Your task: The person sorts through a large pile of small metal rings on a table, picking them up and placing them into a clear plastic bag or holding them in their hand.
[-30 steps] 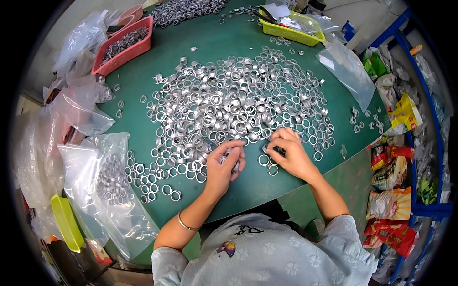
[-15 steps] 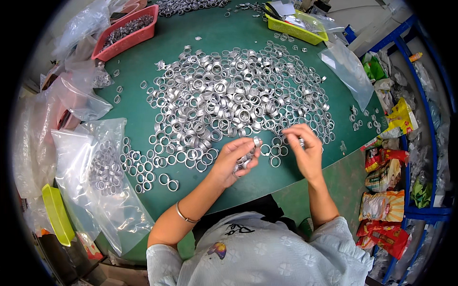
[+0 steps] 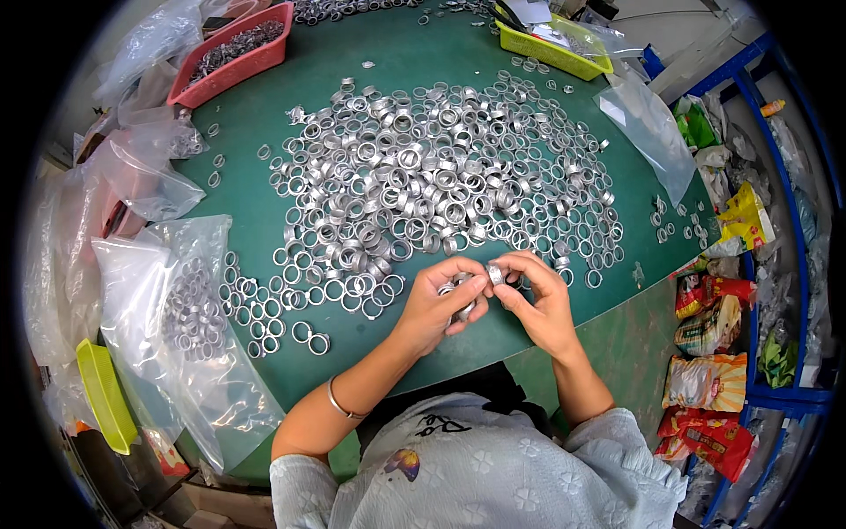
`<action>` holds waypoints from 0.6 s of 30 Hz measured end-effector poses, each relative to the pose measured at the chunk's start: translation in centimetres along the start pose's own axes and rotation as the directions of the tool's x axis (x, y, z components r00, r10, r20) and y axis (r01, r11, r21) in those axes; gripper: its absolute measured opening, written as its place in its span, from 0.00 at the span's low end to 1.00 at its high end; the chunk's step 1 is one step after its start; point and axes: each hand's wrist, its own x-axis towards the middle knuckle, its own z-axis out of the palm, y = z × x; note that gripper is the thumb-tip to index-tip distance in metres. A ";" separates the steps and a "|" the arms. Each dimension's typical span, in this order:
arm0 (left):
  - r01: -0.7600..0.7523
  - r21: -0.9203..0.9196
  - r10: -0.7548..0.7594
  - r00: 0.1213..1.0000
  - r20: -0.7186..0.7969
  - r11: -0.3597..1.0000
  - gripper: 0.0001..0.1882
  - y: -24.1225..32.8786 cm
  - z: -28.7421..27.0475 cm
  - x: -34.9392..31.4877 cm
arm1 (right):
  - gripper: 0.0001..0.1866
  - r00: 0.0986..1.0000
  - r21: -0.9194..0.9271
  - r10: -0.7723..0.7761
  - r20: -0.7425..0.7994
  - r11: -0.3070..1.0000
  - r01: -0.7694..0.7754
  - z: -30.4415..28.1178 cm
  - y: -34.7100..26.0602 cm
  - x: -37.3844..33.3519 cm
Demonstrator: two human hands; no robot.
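Several silver metal rings (image 3: 460,304) sit in the curled fingers of my left hand (image 3: 434,309). My right hand (image 3: 539,304) is closed, pinching a metal ring (image 3: 495,275) between thumb and fingertips. The two hands meet near the table's front edge, and my left fingertips reach close to that pinched ring. Beyond them spreads a wide pile of metal rings (image 3: 423,176), heaped in the middle and a single layer thick at its borders. Looser rings (image 3: 264,309) lie left of my hands, a few of them overlapping.
A clear plastic bag (image 3: 238,397) with rings on it or inside lies at the left. The red basket (image 3: 256,60) of small metal parts and the yellow-green basket (image 3: 555,58) stand at the back. A flat plastic bag (image 3: 648,132) and blue shelving (image 3: 775,132) are on the right.
My right hand has moved left to meet my left hand and now pinches a ring at its fingertips. My left hand has shifted slightly right.
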 end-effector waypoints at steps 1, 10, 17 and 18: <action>0.001 -0.019 -0.001 1.000 -0.002 1.000 0.13 -0.1 0.1 0.0 | 0.15 0.998 -0.079 -0.056 -0.015 0.995 0.054 0.0 0.0 -0.1; 0.292 -0.362 -0.257 0.956 0.141 0.886 0.14 -0.1 -0.7 0.7 | 0.10 0.966 -0.548 -0.215 -0.144 0.830 0.103 -4.1 0.4 0.5; 0.248 -0.243 -0.253 0.967 0.009 0.938 0.14 0.3 0.3 1.3 | 0.14 0.289 -0.531 -0.930 -0.227 0.367 0.764 -6.0 -8.5 -2.1; 0.245 -0.176 -0.254 0.966 -0.035 0.954 0.14 0.1 0.0 1.1 | 0.14 0.101 -0.505 -0.970 -0.219 0.201 0.839 -6.2 -11.3 -1.8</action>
